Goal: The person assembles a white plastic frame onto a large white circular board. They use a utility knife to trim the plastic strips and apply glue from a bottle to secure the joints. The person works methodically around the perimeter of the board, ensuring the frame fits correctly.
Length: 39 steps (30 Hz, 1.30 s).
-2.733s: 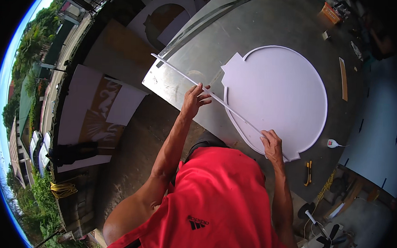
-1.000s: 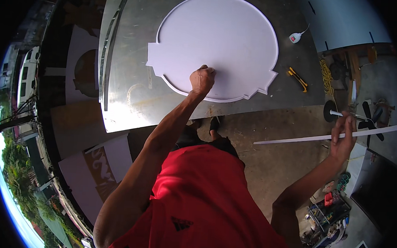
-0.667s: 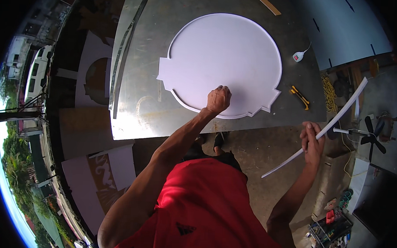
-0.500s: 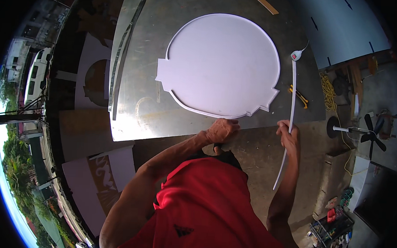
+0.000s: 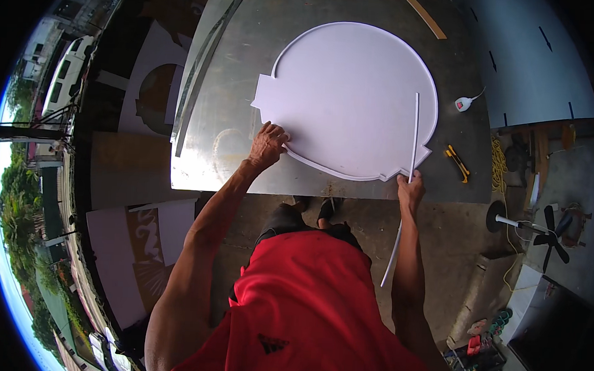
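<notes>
The round white panel lies flat on the grey bench, right in front of the person. At the panel's left edge, the left hand curls over the rim; whether that grip is closed, I can't tell. Near the panel's lower right corner, the right hand grips a thin white strip. Right of the panel lie a yellow cutter and a white bottle.
</notes>
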Available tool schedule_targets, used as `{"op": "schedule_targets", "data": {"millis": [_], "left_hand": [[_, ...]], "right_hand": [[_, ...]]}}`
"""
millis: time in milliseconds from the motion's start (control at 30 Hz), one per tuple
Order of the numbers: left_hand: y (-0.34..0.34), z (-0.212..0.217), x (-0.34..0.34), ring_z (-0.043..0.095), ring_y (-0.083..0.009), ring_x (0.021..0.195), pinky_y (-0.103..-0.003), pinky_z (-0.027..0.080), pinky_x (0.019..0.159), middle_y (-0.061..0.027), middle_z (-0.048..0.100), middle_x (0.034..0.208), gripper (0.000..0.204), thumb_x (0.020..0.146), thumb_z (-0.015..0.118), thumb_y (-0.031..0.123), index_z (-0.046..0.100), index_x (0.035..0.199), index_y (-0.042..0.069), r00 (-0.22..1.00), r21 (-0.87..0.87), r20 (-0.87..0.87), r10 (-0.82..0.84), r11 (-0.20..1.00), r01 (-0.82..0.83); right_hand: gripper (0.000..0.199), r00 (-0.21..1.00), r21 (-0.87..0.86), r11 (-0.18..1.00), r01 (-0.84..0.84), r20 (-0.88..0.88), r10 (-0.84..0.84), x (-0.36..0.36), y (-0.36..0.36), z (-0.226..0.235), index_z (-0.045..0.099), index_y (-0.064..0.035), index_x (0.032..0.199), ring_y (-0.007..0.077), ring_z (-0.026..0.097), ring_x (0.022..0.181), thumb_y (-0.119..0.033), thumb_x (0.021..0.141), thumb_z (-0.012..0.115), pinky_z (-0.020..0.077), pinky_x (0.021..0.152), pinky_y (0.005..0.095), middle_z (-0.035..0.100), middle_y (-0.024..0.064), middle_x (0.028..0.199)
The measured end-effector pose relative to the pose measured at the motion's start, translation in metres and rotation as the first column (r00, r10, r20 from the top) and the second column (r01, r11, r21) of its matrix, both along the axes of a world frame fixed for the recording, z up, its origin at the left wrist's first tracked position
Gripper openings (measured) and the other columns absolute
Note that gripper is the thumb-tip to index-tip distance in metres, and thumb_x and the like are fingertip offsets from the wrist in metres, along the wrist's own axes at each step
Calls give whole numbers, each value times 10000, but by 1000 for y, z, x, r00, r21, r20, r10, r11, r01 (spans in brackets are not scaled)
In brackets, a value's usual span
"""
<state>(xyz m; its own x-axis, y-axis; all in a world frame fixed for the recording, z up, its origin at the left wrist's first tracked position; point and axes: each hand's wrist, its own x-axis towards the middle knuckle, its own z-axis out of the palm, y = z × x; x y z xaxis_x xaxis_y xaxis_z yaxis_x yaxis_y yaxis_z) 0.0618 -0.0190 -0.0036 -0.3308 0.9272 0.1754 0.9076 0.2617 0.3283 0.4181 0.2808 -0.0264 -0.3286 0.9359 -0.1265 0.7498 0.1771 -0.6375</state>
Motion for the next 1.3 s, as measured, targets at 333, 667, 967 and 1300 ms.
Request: {"op": "schedule_targets", "data": {"millis": [333,667,967,1300], "left_hand": [[-15,-4,30,622,-254,1021,-451,444,998,-20,672,972,236,724,845,186,721,914,119,999,47,-25,28,999,-26],[15,-7,117,612,-253,1003,-421,445,890,-37,658,954,211,781,816,237,710,926,127,988,59,119,102,992,-109],[40,15,133,615,-315,1059,-458,495,915,-68,685,1003,222,860,791,213,722,1038,100,913,133,387,128,972,-193],[-16,-17,52,655,-383,967,-470,537,870,-213,648,1099,486,868,768,148,617,1291,-37,364,-10,643,674,483,-876]], "right_hand": [[388,996,-62,997,53,-66,-57,-2,53,-37,697,-7,1162,356,748,969,-212,851,804,577,846,451,762,186,1065],[544,979,17,979,-201,21,201,-75,61,34,478,39,1351,459,704,1011,-399,1048,594,545,897,489,707,292,1110],[311,651,-131,638,-759,-128,748,-86,-59,86,404,-22,1164,526,621,793,-329,1145,449,461,705,566,606,274,819],[273,516,-191,511,-838,24,856,-116,-70,111,517,-43,1272,539,637,851,-266,1116,509,499,750,587,644,284,885]]}}
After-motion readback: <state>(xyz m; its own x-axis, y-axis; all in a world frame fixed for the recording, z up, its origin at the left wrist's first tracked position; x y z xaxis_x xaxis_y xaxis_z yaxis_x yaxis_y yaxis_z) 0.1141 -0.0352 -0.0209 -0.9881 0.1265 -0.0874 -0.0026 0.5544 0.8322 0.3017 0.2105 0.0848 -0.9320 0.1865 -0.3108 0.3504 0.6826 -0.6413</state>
